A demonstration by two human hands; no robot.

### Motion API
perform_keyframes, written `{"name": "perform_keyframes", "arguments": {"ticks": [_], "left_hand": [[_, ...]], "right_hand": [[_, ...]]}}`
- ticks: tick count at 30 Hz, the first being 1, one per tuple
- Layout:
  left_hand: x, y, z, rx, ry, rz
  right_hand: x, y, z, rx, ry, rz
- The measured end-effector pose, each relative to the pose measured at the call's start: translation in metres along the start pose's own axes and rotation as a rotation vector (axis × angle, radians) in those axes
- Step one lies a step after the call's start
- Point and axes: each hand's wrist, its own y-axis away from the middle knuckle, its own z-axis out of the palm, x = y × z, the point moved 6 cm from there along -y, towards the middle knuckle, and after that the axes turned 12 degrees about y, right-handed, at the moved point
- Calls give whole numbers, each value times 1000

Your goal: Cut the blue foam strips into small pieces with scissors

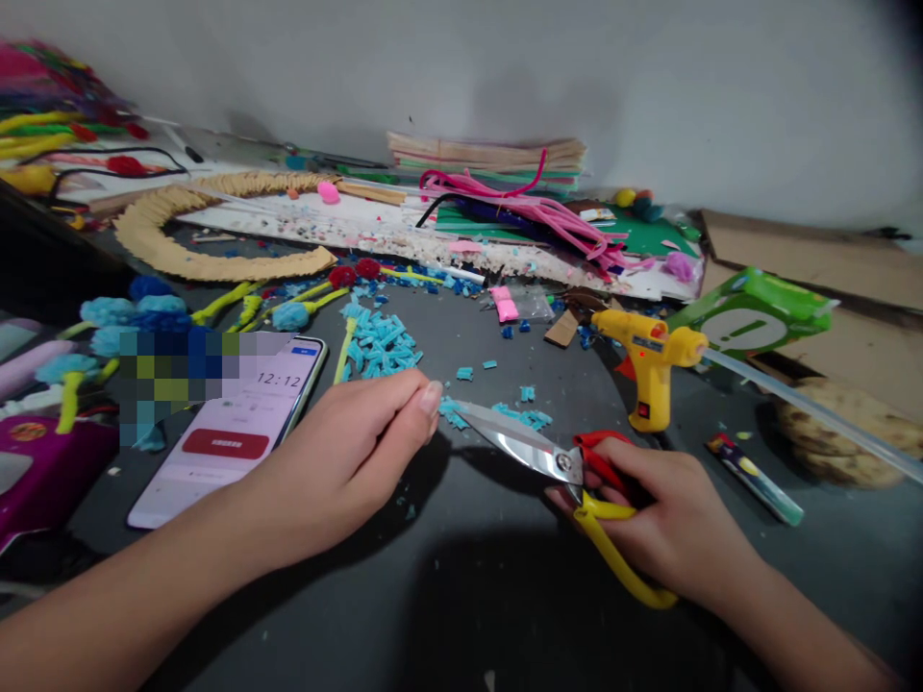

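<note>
The right hand (670, 524) grips the scissors (569, 481) by their handles, blades closed, pointing to ten o'clock; the left hand (361, 447) pinches at the blade tip, contents hidden; blue scraps (379, 341) lie at twelve o'clock.

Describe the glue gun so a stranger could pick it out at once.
Start at the dark tabletop and look right of centre, just beyond the right hand gripping the scissors. The glue gun stands there upright: the only all-yellow tool, with a clear glue stick jutting from its back.
</note>
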Motion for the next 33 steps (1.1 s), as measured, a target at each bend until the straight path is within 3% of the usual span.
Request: {"name": "perform_keyframes", "arguments": {"ticks": [15,19,33], "left_hand": [[0,0,2,-17,-13,-12],[0,0,1,-13,-7,-11],[4,-1,-1,-6,3,14]], "right_hand": [[4,1,1,-13,40,-24],[0,0,-3,9,10,34],[3,1,2,-64,12,16]]}}
